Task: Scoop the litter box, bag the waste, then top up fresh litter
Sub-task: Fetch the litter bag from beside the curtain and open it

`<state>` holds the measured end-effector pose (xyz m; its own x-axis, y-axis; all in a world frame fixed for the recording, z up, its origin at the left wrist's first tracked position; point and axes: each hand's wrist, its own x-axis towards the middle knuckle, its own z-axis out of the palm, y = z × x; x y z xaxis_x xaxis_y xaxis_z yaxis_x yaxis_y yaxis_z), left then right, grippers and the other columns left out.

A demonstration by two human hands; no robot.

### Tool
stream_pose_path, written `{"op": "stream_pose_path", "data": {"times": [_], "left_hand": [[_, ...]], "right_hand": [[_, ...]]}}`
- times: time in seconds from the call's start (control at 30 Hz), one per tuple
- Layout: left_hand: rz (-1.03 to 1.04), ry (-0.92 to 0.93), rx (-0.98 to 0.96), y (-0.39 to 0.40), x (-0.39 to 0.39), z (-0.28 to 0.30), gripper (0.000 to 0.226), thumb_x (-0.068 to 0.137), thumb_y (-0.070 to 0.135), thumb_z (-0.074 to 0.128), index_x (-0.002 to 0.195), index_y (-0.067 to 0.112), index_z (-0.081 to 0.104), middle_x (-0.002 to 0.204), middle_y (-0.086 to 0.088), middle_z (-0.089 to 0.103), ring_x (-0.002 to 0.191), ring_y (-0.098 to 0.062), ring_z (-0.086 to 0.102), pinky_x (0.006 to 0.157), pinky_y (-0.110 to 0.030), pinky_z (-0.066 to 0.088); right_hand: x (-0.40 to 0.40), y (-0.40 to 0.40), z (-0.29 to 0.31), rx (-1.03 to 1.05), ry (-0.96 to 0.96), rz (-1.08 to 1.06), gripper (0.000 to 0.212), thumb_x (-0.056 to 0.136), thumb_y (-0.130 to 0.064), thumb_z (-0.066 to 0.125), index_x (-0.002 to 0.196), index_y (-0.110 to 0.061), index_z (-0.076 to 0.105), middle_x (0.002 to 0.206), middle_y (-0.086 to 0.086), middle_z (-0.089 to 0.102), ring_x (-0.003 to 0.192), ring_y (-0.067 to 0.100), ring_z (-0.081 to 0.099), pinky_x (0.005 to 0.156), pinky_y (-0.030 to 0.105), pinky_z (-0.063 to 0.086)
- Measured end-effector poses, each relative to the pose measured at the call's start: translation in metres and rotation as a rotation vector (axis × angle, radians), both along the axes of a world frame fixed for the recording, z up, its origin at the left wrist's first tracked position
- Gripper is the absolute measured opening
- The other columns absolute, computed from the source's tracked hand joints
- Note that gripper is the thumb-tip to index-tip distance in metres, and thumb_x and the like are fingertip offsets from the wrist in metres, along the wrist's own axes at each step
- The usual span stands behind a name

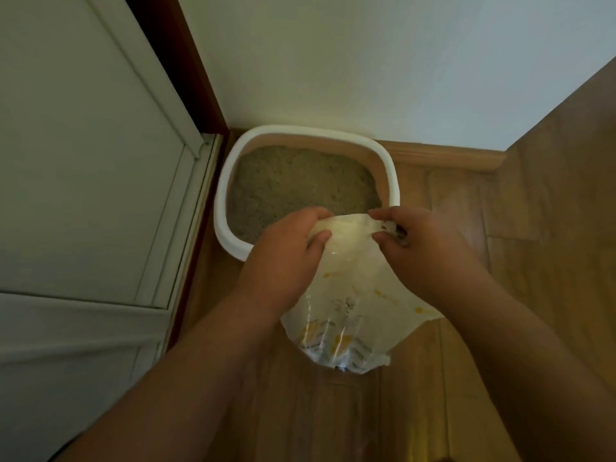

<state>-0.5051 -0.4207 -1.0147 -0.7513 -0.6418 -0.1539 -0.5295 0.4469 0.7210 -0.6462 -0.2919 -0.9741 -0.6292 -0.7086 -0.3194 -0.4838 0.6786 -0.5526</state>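
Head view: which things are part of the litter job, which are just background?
In use:
litter box, white rim, granules inside
litter bag, white and yellow
left hand gripping the bag top
right hand gripping the bag top

Background:
door
wall
wood floor

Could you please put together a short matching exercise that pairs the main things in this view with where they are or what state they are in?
Things:
1. litter box
2. bag
3. left hand
4. door

Places or states:
A. held by its top edge in both hands, over the wooden floor
B. on the floor against the white wall, filled with litter
C. along the left side of the view
D. closed on the left end of the bag's top edge

Pairs: 1-B, 2-A, 3-D, 4-C
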Motion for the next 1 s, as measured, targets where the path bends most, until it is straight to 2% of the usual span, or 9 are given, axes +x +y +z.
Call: {"op": "stream_pose_path", "data": {"times": [0.13,0.27,0.4,0.53,0.6,0.7,0.83,0.9,1.0], "left_hand": [[-0.048,-0.026,-0.098,-0.017,-0.007,-0.006,0.031,0.103,0.031,0.06,0.133,0.037,0.059,0.121,0.009,0.065,0.105,-0.011,0.061,0.091,-0.035,0.054],[-0.067,-0.029,-0.177,-0.023,-0.013,-0.009,0.037,0.1,0.028,0.064,0.135,0.04,0.057,0.129,0.008,0.064,0.114,-0.013,0.059,0.097,-0.034,0.051],[-0.094,-0.019,-0.22,-0.02,-0.018,-0.012,0.042,0.1,0.025,0.064,0.138,0.041,0.053,0.138,0.01,0.057,0.123,-0.012,0.055,0.098,-0.028,0.043],[-0.113,0.049,-0.271,-0.02,-0.015,-0.012,0.042,0.1,0.022,0.064,0.138,0.037,0.053,0.134,0.011,0.052,0.117,-0.01,0.055,0.096,-0.031,0.049],[-0.122,0.046,-0.292,-0.021,-0.013,-0.012,0.04,0.1,0.024,0.064,0.138,0.035,0.056,0.134,0.011,0.051,0.116,-0.009,0.053,0.096,-0.027,0.047],[-0.148,0.012,-0.302,-0.019,-0.013,-0.011,0.046,0.099,0.031,0.066,0.143,0.036,0.053,0.133,0.011,0.048,0.118,-0.009,0.05,0.097,-0.029,0.048],[-0.211,-0.045,-0.355,-0.012,-0.017,-0.007,0.056,0.097,0.04,0.068,0.149,0.042,0.047,0.133,0.012,0.042,0.122,-0.007,0.042,0.097,-0.029,0.046],[-0.229,-0.072,-0.372,-0.007,-0.017,-0.006,0.053,0.096,0.043,0.068,0.146,0.039,0.051,0.136,0.012,0.041,0.127,-0.008,0.039,0.101,-0.031,0.046],[-0.223,-0.083,-0.403,-0.006,-0.016,-0.005,0.034,0.098,0.04,0.066,0.131,0.033,0.065,0.141,0.014,0.042,0.13,-0.009,0.037,0.105,-0.032,0.042]], "right_hand": [[0.0,-0.006,-0.008,-0.01,0.094,0.067,0.042,0.102,-0.031,0.057,0.144,-0.036,0.053,0.138,-0.006,0.059,0.117,0.012,0.059,0.088,0.023,0.041],[-0.002,-0.012,-0.001,0.083,0.153,0.146,0.046,0.103,-0.033,0.055,0.148,-0.036,0.047,0.143,-0.008,0.056,0.124,0.013,0.057,0.088,0.023,0.042],[-0.004,-0.018,-0.007,0.112,0.152,0.168,0.054,0.101,-0.029,0.059,0.152,-0.033,0.042,0.145,-0.005,0.056,0.128,0.018,0.056,0.101,0.034,0.048],[-0.006,-0.016,-0.011,0.108,0.141,0.161,0.061,0.1,-0.028,0.061,0.155,-0.035,0.035,0.144,-0.005,0.057,0.125,0.018,0.059,0.099,0.035,0.05],[-0.009,-0.013,-0.011,0.114,0.154,0.169,0.063,0.099,-0.031,0.062,0.155,-0.037,0.034,0.144,-0.006,0.057,0.122,0.018,0.06,0.094,0.033,0.05],[-0.013,-0.009,-0.01,0.111,0.158,0.173,0.063,0.097,-0.033,0.064,0.153,-0.038,0.036,0.143,-0.009,0.057,0.121,0.018,0.059,0.085,0.027,0.043],[-0.013,-0.008,-0.008,0.088,0.166,0.177,0.064,0.097,-0.031,0.065,0.154,-0.035,0.037,0.146,-0.008,0.055,0.123,0.018,0.059,0.092,0.03,0.048],[-0.012,-0.007,-0.006,0.079,0.159,0.17,0.064,0.097,-0.031,0.066,0.153,-0.036,0.037,0.146,-0.007,0.055,0.123,0.017,0.059,0.095,0.031,0.049],[-0.013,-0.005,-0.004,0.09,0.138,0.187,0.06,0.096,-0.036,0.066,0.151,-0.038,0.041,0.146,-0.007,0.054,0.119,0.016,0.06,0.088,0.027,0.046]]}}
